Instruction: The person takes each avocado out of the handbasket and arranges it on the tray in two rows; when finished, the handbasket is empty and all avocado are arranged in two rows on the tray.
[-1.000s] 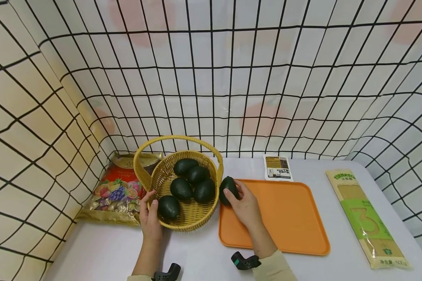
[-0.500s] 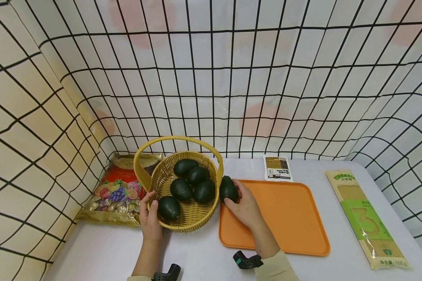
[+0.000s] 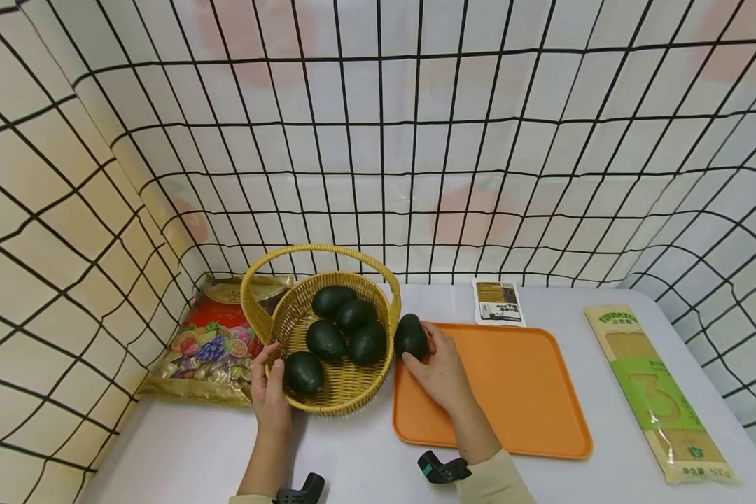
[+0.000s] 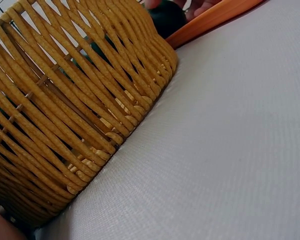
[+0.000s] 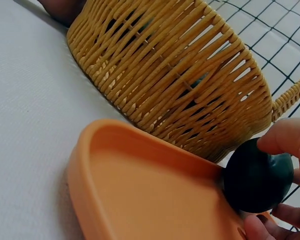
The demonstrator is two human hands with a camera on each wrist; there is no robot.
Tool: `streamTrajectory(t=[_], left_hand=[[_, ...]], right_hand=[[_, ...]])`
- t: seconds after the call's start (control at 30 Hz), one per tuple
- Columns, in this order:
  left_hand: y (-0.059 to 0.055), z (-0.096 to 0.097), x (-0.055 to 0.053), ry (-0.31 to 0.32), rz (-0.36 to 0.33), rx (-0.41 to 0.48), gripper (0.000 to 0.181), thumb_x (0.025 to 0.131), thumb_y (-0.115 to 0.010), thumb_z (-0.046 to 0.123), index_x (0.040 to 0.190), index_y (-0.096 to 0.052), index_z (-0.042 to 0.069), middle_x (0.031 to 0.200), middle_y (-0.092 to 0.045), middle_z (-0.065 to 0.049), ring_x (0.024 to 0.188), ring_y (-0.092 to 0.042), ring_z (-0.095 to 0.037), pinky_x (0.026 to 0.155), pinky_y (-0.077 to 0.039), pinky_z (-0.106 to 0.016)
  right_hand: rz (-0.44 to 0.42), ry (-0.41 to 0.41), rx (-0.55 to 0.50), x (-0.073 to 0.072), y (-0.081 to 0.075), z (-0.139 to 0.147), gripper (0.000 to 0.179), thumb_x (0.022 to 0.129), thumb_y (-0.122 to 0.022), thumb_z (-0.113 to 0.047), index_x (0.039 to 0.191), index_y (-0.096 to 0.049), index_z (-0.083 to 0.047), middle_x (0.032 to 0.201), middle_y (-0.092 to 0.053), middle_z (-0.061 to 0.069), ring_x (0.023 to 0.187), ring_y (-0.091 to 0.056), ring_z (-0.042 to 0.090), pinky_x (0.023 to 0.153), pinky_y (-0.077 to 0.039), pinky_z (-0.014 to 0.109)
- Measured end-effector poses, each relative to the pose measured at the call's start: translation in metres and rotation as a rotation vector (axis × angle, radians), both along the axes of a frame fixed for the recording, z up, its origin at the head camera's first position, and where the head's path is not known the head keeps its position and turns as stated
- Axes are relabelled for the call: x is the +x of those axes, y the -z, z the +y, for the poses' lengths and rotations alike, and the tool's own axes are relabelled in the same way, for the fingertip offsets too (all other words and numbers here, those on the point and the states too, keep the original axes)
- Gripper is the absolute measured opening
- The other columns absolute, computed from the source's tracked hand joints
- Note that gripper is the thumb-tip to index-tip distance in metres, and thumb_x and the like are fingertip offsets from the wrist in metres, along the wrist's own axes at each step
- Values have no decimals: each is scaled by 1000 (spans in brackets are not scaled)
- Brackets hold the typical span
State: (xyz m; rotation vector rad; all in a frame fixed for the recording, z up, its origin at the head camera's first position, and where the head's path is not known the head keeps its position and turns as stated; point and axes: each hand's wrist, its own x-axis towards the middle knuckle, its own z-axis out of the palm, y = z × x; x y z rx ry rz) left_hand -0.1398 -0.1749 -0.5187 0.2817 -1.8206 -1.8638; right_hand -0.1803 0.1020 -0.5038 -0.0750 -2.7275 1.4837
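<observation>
Right hand point(image 3: 443, 374) is gripping avocado point(image 3: 410, 334) at far-left corner of tray point(image 3: 523, 392). Probably firm, slick; widest girth is offering best hold.

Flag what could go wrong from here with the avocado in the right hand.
Slip: the smooth, dark green, egg-shaped avocado in the right grip could drop onto or beside the orange rectangular tray.
Bump: it is right next to the round yellow woven basket, so a low sideways move might knock the basket.
Roll: five similar dark avocados lie loose inside and may shift if the basket tips; the left grip touches one side only.
</observation>
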Motion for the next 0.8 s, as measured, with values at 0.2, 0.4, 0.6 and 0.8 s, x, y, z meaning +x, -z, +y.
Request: streamTrajectory(t=[0.2,0.4,0.6,0.8], left_hand=[[1,0,-1,0,6,-4,35,107,-44,14,135,-53,-3,129,-55,17,132,-41,-3,108,-28,-18],[1,1,0,3,8,5,35,107,-44,14,135,-53,-3,129,-55,16,132,-41,-3,109,-28,-21],[1,1,0,5,15,7,35,107,-44,14,136,-53,-4,130,-56,14,132,-42,-3,108,-28,-18],[1,0,0,3,8,0,35,107,-44,16,135,-53,-3,129,-55,15,132,-41,-3,108,-28,-19]], right_hand=[[29,-17,-16,1,0,1,70,89,-76,-25,151,-46,-15,143,-49,18,119,-54,34,104,-45,52],[31,-13,-22,0,3,1,70,90,-78,-26,151,-46,-15,145,-49,16,120,-55,33,100,-46,49],[22,-1,-37,0,1,3,70,89,-79,-27,151,-47,-17,146,-49,16,122,-58,33,100,-48,49],[33,19,-56,4,-14,8,69,91,-77,-28,152,-46,-18,148,-48,17,125,-58,35,101,-52,52]])
